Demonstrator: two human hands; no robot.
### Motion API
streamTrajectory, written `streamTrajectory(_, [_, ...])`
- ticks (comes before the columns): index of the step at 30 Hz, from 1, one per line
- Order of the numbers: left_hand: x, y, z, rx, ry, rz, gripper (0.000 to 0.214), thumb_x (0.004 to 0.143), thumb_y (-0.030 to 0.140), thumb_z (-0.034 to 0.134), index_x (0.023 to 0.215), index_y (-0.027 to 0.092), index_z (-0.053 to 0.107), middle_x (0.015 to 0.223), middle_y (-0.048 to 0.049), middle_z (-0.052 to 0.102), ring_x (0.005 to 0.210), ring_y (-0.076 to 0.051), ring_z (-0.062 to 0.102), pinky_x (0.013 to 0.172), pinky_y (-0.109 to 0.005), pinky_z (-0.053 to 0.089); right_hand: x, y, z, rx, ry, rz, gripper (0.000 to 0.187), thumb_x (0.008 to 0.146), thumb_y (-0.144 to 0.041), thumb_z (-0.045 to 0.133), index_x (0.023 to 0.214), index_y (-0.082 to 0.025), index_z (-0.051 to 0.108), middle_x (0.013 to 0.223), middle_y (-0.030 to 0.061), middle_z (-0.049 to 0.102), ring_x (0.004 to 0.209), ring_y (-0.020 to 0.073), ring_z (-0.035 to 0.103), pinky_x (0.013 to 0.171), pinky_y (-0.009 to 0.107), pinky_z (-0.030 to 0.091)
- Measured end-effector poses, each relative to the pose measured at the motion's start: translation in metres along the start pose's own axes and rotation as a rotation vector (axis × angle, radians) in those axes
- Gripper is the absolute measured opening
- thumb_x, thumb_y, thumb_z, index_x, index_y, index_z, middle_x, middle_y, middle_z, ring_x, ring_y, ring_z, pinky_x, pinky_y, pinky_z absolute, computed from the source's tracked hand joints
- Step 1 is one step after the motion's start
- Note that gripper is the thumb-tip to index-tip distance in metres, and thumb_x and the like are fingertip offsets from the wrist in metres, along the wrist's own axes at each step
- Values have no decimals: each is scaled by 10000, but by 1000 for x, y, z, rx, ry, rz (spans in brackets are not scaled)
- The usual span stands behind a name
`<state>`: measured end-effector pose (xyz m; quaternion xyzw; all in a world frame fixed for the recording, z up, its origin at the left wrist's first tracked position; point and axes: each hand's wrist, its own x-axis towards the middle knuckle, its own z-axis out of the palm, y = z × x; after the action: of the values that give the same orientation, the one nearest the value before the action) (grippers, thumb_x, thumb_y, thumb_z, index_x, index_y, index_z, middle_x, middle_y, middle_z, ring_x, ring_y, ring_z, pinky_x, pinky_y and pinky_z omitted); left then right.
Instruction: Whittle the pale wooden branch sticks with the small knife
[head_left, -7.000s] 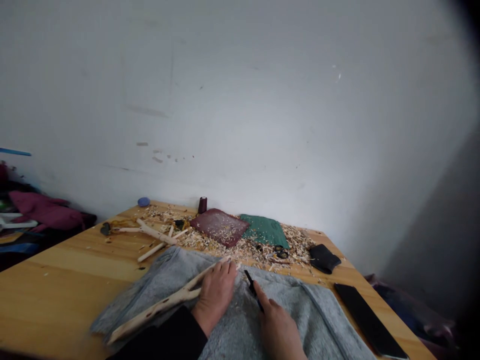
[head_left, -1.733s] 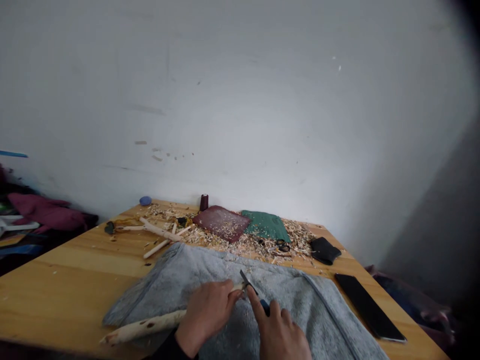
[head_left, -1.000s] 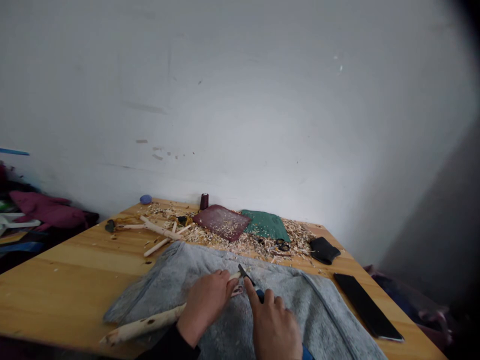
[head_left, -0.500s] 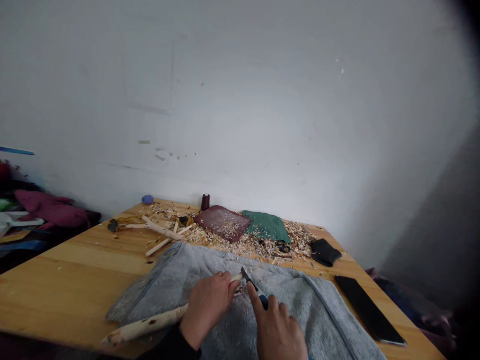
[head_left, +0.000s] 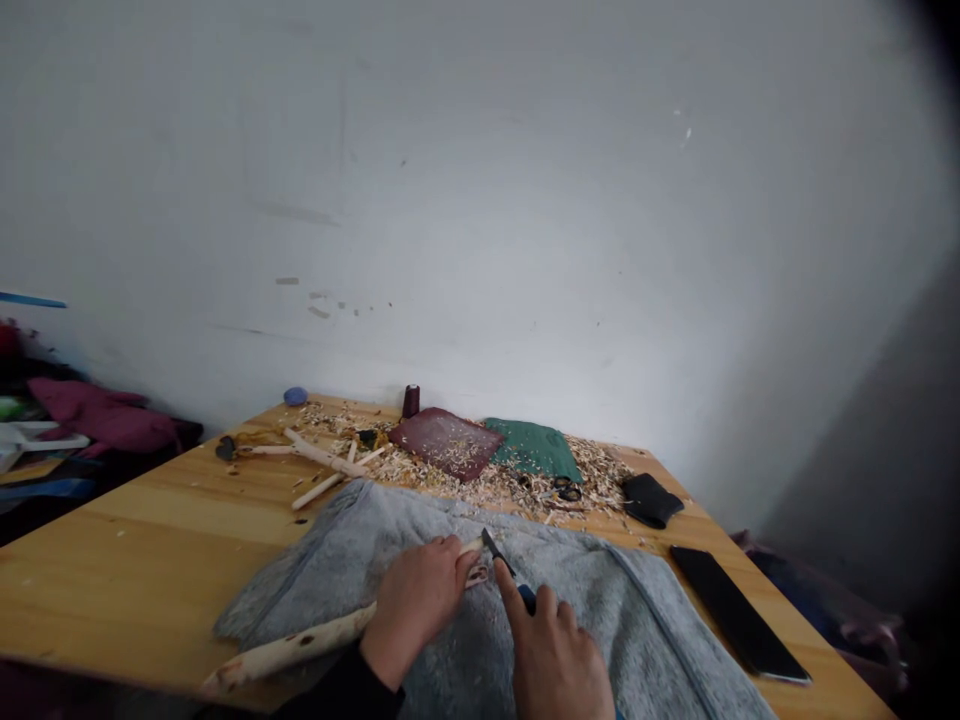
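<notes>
While the left hand (head_left: 421, 598) grips a pale branch (head_left: 300, 645) over gray cloth (head_left: 637, 620), the right hand's (head_left: 561, 655) fingers clasp a knife (head_left: 497, 551) at its tip.
Head view: smooth wood, dark knots; shavings (head_left: 487, 490) across the tabletop (head_left: 150, 585); whitish wall (head_left: 480, 220).

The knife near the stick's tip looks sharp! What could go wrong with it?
The knife, in the right hand, has its blade close to the left hand, which grips the stick. If it slipped, it might cut those fingers.

The right index finger stretches out along the knife, so it could perhaps slide onto the edge.

The grey cloth lies under the work, so a stray stroke might nick it.
</notes>
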<state>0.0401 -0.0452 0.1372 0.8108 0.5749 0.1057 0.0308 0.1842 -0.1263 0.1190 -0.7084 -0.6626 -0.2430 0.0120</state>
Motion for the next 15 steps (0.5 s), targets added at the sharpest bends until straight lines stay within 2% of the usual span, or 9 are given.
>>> streamTrajectory(6, [0,4,-2,7,-18,-25,400,1024,391,345,997,185,687,942,-121,764,856,-301,741,677,-362,504,9,-8,-4,-8,-27,8,675,864,3,526,1406,-399,535,854,62,663,727,209,676,597,293,478])
streamTrajectory(11, [-2,5,-2,-4,-13,-38,400,1025,386,335,998,192,684,941,-118,763,847,-289,738,678,-347,492,24,-14,0,-30,-37,-15,712,877,10,495,1455,-404,468,872,67,666,745,203,681,589,274,474])
streamTrajectory(15, [0,3,-2,-6,-14,-47,409,1022,399,334,1011,192,686,962,-123,765,876,-299,732,707,-361,496,16,-10,-1,-55,-40,-17,749,858,31,501,1462,-411,456,878,57,666,753,196,688,600,274,498])
